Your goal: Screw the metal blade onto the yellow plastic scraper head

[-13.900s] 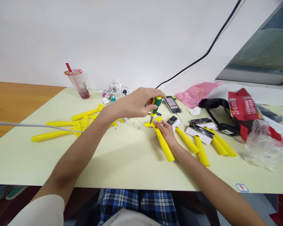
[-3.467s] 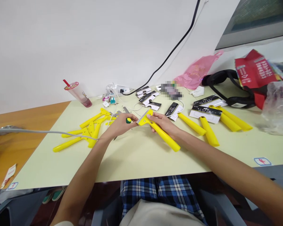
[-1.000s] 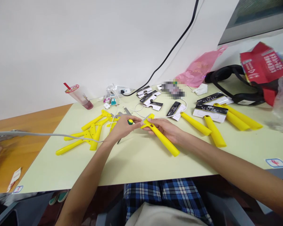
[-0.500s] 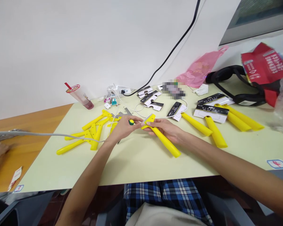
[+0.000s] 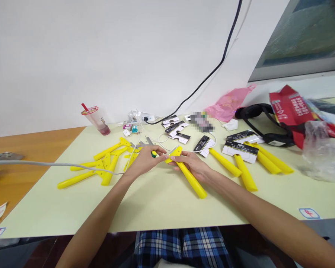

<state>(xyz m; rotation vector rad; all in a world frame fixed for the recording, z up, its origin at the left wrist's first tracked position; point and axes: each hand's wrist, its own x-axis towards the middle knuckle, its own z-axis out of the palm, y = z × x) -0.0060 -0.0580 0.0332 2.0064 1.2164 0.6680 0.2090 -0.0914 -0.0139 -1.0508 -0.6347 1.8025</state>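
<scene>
A yellow scraper (image 5: 192,179) with a metal blade at its head is held above the table, handle slanting down toward me. My right hand (image 5: 192,163) is closed around the scraper just below its head, thumb on top. My left hand (image 5: 147,159) is closed too, its fingertips at the blade end of the scraper. Tucked in that hand is a screwdriver (image 5: 154,153), of which only the rounded green-and-yellow handle end shows. Left of my hands lie several yellow scraper parts (image 5: 109,169), with loose metal blades (image 5: 149,140) behind them.
Several yellow handles (image 5: 245,173) lie at right, some with black-and-white cards (image 5: 240,150). Behind them are a pink bag (image 5: 226,106), a black strap-like device (image 5: 268,123) and clear plastic (image 5: 321,152). A drink cup (image 5: 97,120) stands back left. A grey cable (image 5: 53,163) crosses at left.
The camera view has tilted up and turned right, so the scene sits lower and further left. Both hands keep their hold at the scraper head. A person's hand at far left has nearly left view.
</scene>
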